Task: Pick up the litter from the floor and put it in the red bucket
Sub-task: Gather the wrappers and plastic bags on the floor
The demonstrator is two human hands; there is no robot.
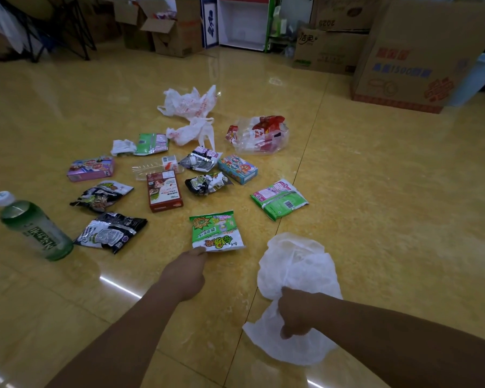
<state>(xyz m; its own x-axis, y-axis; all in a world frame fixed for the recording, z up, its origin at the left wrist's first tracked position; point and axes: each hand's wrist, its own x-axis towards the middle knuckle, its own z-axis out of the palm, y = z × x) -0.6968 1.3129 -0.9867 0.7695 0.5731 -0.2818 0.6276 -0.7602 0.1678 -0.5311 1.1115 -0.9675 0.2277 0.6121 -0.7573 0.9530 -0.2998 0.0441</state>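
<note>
Your left grip (185,273) is the nearer one. The green snack packet (216,232) lies flat on the floor (375,191) at its 1 o'clock, touching the fingers. Those fingers curl onto the packet's near-left corner and look to be pinching it, though the back of the hand hides the pads. The packet shows about as wide as it is deep from here, so its long axis is hard to call. The body of it runs away from the pinch toward 12 to 1 o'clock. I judge that a lift from that corner will leave it dangling.

Your right grip (297,312) sits at 3 o'clock of the left one, well apart from the packet. It clenches a crumpled white plastic bag (297,264) that billows out past it at 12 o'clock.

A black wrapper (111,232) and a green bottle (34,228) lie at about 10 o'clock of your left grip.

The red bucket is not in view, so you cannot tell which way the carry goes.
</note>
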